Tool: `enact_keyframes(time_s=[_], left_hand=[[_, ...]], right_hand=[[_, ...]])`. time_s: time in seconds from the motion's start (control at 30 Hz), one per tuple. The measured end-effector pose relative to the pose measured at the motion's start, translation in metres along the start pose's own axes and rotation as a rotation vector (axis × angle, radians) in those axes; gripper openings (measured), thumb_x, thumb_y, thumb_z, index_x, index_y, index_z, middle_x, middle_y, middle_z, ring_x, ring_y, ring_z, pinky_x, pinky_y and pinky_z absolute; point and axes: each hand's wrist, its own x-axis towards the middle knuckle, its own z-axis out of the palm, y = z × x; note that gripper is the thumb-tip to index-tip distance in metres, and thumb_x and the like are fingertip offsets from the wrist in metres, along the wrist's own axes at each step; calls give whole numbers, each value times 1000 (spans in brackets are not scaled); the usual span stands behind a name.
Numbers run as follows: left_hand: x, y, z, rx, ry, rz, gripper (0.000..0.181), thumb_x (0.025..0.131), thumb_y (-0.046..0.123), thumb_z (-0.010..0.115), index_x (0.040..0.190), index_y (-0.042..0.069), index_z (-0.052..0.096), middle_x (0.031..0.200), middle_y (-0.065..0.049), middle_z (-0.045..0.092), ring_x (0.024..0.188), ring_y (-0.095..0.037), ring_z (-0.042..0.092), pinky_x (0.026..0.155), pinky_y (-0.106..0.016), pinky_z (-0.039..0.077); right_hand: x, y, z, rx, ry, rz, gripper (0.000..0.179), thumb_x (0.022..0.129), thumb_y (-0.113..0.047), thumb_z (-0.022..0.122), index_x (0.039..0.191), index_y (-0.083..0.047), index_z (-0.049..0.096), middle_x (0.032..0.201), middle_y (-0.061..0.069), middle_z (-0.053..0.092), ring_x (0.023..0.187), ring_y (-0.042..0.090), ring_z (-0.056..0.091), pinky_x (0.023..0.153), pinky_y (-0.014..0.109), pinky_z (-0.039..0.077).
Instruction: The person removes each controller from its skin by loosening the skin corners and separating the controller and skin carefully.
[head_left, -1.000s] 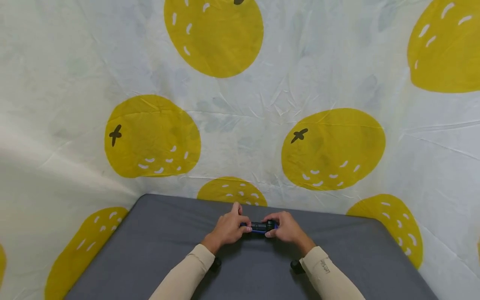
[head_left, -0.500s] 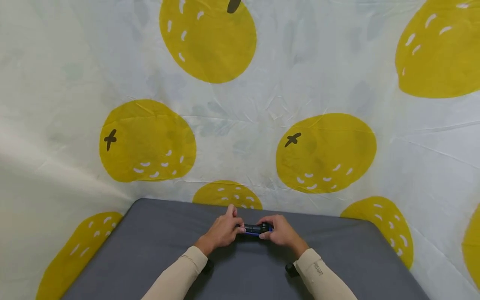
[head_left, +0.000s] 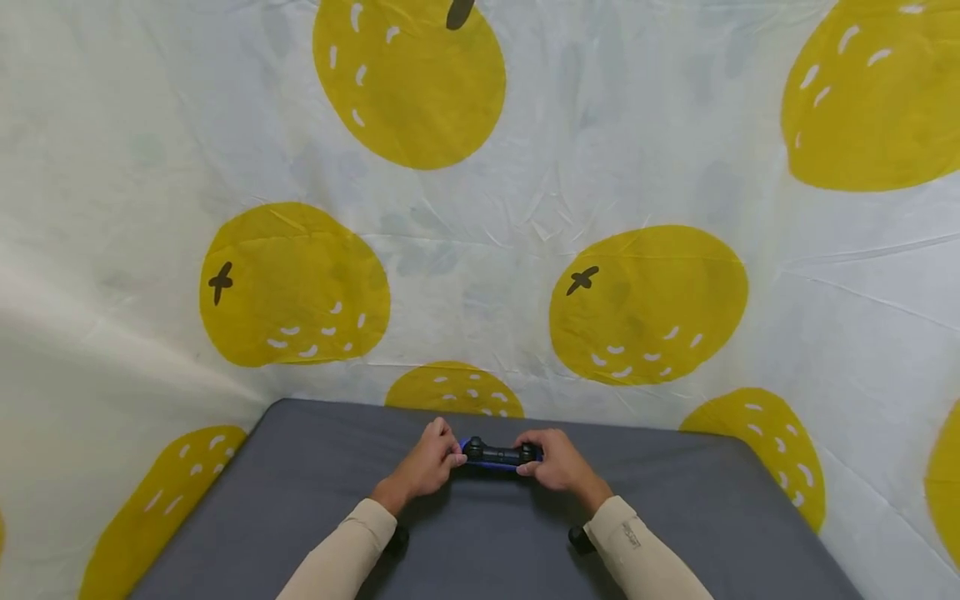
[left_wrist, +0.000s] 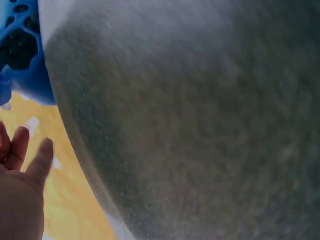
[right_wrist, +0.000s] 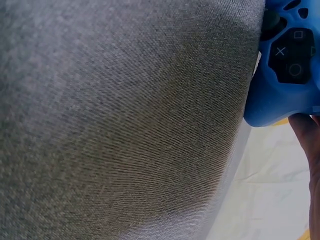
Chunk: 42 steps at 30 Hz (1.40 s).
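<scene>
A game controller (head_left: 498,455) in a blue cover with black parts is over the grey table, near its far edge. In the right wrist view the controller (right_wrist: 292,65) shows its square, cross and circle buttons. My right hand (head_left: 558,461) grips its right end, thumb and fingers round that end. The left hand (head_left: 423,458) is just beside the left end, fingertips close to it; in the left wrist view its loosely bent fingers (left_wrist: 42,157) are apart from the controller (left_wrist: 35,82). Whether the controller touches the table cannot be told.
A grey cloth covers the table (head_left: 487,533). Behind it and at both sides hangs a white curtain (head_left: 465,292) printed with yellow fruit. Black wrist devices (head_left: 579,540) sit under the sleeves.
My left hand has let go and drawn left, baring the controller's left end. The right hand keeps its grip. The head view has shifted slightly.
</scene>
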Motion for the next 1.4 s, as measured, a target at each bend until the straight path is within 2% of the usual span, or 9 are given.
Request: enact_keyframes(time_s=[0.3, 0.57, 0.8, 0.93, 1.03, 1.1, 1.17, 1.33, 1.4], left_hand=[[-1, -5, -9, 188, -91, -105, 20, 101, 34, 69, 88, 20, 75, 100, 2, 39, 94, -18, 35, 79, -35, 34], [9, 1, -20, 239, -193, -227, 27, 98, 39, 72, 77, 23, 71, 108, 0, 49, 102, -22, 40, 87, -45, 36], [15, 7, -4, 352, -126, -189, 28, 85, 36, 86, 66, 21, 72, 96, 0, 58, 96, -24, 52, 83, -44, 44], [11, 2, 1, 141, -26, -208, 25, 76, 20, 93, 62, 15, 74, 77, 3, 69, 74, -18, 61, 71, -37, 55], [5, -2, 3, -106, 44, -290, 33, 68, 11, 98, 69, 5, 66, 66, 0, 65, 60, -14, 56, 58, -29, 49], [3, -4, 2, -191, 53, -317, 43, 66, 11, 99, 79, 5, 58, 71, -2, 62, 63, -14, 53, 59, -28, 45], [4, -3, 0, -234, 38, -338, 52, 65, 12, 100, 90, 5, 55, 83, -7, 62, 73, -20, 56, 67, -33, 48], [9, 0, -5, -232, -84, -245, 61, 75, 19, 95, 130, 10, 69, 133, -12, 67, 120, -33, 64, 99, -52, 55], [9, 0, -4, -229, -108, -220, 59, 79, 22, 93, 134, 17, 71, 139, -10, 68, 125, -33, 65, 102, -53, 55]], right_hand=[[-4, -3, 2, 20, -4, 1, 28, 86, -12, 85, 113, -16, 77, 116, 5, 76, 87, 18, 62, 82, 39, 56], [-1, -1, 1, 8, 13, -22, 28, 86, -13, 85, 112, -18, 78, 115, 3, 77, 101, 22, 70, 90, 45, 59], [-6, 2, 1, 0, 15, -9, 29, 84, -12, 86, 111, -18, 78, 116, 5, 77, 92, 20, 67, 83, 39, 58], [-5, 0, 4, 15, 5, -26, 28, 84, -12, 86, 111, -17, 78, 116, 5, 77, 104, 25, 70, 89, 45, 59], [-4, -1, 4, 28, -8, -33, 29, 84, -11, 86, 111, -15, 78, 116, 5, 77, 107, 26, 70, 89, 45, 59], [-3, 0, 3, 32, -4, -27, 29, 83, -10, 86, 110, -15, 79, 115, 5, 78, 108, 26, 70, 91, 45, 59], [-3, 0, 1, 29, -4, -18, 30, 82, -8, 86, 110, -15, 79, 115, 5, 78, 108, 26, 70, 92, 47, 59], [-2, 2, 0, 35, -6, -1, 33, 81, -9, 88, 112, -12, 78, 117, 5, 77, 112, 27, 69, 97, 52, 56], [-3, 3, 0, 41, -12, 9, 40, 80, -11, 89, 118, -10, 76, 120, 6, 76, 112, 27, 68, 98, 52, 55]])
